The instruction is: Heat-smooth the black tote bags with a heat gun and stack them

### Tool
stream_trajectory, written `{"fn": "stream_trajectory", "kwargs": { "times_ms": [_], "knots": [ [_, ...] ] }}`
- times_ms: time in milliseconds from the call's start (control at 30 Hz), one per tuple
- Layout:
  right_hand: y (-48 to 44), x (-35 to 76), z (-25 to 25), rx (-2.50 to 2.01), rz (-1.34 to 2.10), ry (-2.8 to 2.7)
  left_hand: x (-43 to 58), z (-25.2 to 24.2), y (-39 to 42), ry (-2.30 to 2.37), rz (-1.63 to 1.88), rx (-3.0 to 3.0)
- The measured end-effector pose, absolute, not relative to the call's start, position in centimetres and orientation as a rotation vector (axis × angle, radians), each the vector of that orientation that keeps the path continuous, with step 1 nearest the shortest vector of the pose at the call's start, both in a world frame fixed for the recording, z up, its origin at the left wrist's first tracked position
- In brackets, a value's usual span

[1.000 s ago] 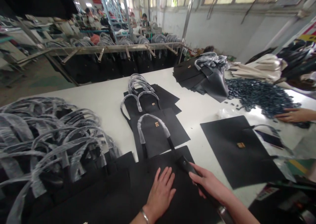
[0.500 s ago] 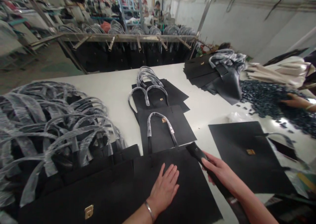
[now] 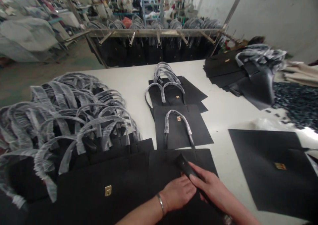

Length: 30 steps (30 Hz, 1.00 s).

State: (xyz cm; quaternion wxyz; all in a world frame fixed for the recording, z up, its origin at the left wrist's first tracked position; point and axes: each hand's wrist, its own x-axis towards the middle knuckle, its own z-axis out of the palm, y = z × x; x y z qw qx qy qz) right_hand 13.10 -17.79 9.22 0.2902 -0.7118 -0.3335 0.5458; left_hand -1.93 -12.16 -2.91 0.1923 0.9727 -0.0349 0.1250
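Head view: right hand (image 3: 209,183) grips black tool (image 3: 184,165).

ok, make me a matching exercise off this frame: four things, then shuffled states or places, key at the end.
Things
1. Left hand
2. Right hand
3. Bag handles
4. Small dark pieces

States or places
A. Heaped toward the picture's right edge
B. Gripping a long dark object
C. Plastic-wrapped, massed at the picture's left
D. Silver bangle at its wrist

Pairs: 1-D, 2-B, 3-C, 4-A
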Motion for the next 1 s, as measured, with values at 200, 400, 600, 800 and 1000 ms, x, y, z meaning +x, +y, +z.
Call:
{"fn": "stream_trajectory", "kwargs": {
  "times_ms": [200,400,600,800,1000],
  "knots": [
    [-16.1,10.8,8.0,-1.877,1.516,-1.123,-1.5,-4.5,-12.7,-0.067,0.104,2.551],
    [-13.2,9.4,8.5,-1.884,1.335,-1.289,-1.9,-4.2,-12.5,0.033,0.179,2.614],
    [-13.9,11.9,12.0,-1.810,1.199,-0.982,-1.6,-3.0,-11.8,-0.075,0.366,2.592],
    [-22.6,17.3,14.9,-1.906,1.169,-0.463,-2.8,-1.5,-9.9,0.420,0.697,2.569],
    [-36.1,16.2,13.1,-2.038,1.094,-0.123,-3.9,-0.3,-4.6,1.412,0.523,2.554]
  ]
}}
